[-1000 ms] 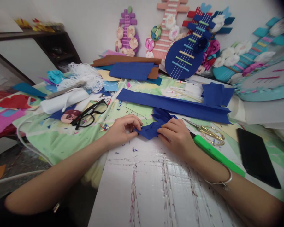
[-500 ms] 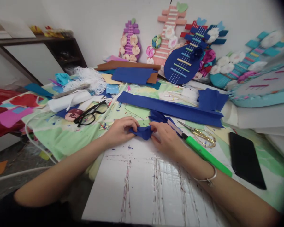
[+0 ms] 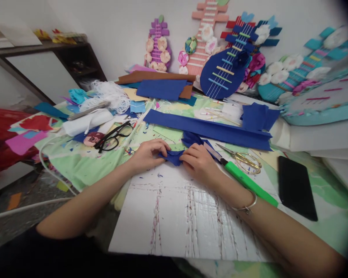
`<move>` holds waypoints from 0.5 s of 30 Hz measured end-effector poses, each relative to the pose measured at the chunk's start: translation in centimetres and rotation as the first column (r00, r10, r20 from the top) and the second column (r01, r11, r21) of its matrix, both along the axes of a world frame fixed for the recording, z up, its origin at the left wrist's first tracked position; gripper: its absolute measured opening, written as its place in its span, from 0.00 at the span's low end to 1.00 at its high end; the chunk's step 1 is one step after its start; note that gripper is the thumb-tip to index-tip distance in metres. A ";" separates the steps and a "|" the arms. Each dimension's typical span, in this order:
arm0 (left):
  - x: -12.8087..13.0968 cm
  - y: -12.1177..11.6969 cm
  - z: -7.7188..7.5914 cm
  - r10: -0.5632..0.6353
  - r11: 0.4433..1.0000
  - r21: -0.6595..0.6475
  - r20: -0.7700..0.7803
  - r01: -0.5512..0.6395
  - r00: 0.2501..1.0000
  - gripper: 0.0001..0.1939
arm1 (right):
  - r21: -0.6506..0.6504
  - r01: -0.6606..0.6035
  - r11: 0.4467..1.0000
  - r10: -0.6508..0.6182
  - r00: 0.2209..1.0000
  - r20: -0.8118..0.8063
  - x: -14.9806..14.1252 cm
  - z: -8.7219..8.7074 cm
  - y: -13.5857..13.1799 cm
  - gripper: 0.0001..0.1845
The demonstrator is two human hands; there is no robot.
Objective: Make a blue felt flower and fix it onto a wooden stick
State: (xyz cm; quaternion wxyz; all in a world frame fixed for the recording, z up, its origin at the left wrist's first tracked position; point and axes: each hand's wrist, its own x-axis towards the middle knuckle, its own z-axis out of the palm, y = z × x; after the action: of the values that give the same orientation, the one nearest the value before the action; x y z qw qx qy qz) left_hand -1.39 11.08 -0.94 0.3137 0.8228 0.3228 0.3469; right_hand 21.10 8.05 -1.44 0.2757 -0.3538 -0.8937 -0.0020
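The small blue paper piece [image 3: 174,158] is near the far edge of the white board [image 3: 168,235]. It looks light, soft and creased, likely easy to tear and not slippery; its two ends seem the best places to pinch, gently. The left hand [image 3: 148,157] has its fingertips closed on one end, the right hand [image 3: 200,165] its curled fingers on the other. Beyond lies the long blue strip [image 3: 205,129]; the green cutter [image 3: 248,183] lies beside the right forearm, scissors [image 3: 246,161] near it.
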 end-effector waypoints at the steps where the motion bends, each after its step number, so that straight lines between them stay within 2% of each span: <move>1: 0.0 0.0 0.1 -0.003 1.000 0.006 -0.007 0.003 1.000 0.04 | -0.015 -0.002 1.000 0.002 1.000 -0.004 0.0 0.0 0.0 0.11; 12: 0.1 -1.0 0.6 -0.007 0.981 0.190 -0.171 0.040 0.985 0.04 | -0.167 -0.023 0.986 0.009 0.996 -0.087 0.6 0.4 -0.5 0.11; 15: -0.2 -1.7 0.8 0.044 0.967 0.256 -0.210 0.012 0.977 0.06 | -0.176 -0.015 0.984 0.001 0.997 -0.081 0.6 0.6 -0.8 0.12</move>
State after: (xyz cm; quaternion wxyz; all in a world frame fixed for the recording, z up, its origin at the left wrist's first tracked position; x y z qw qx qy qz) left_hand -1.55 9.34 -0.09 0.1655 0.8862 0.3139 0.2978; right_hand 21.73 7.24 -0.88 0.2790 -0.3732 -0.8799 0.0926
